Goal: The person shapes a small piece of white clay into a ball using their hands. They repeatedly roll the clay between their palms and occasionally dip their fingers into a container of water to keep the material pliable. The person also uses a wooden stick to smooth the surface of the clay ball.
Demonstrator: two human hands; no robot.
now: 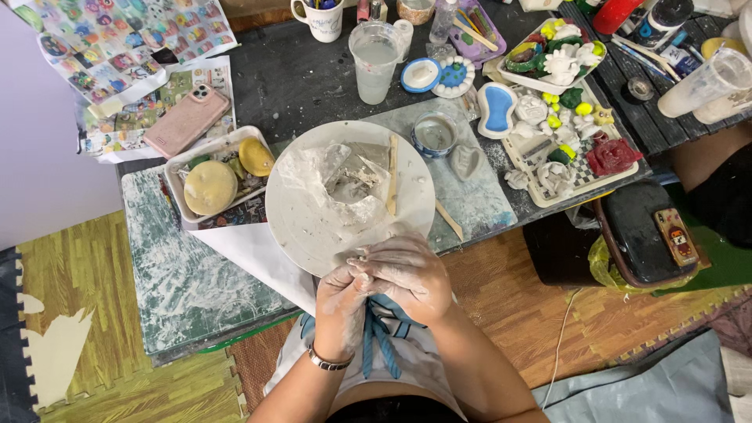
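Clay lump [362, 258], small and grey, being pinched between both hands just over the near rim of the round white turntable [309, 227], above the lap. Left hand [342, 301] and right hand [407, 274] pressing together, fingers [384, 262] clenching around the lump and coated in slip. Likely risks: wet fingers slipping and dropping the piece onto the apron [392, 345]; overworking and thinning it until tearing; elbowing the wooden tool [392, 176] lying beside crumpled plastic [329, 176] on the bench [298, 78].
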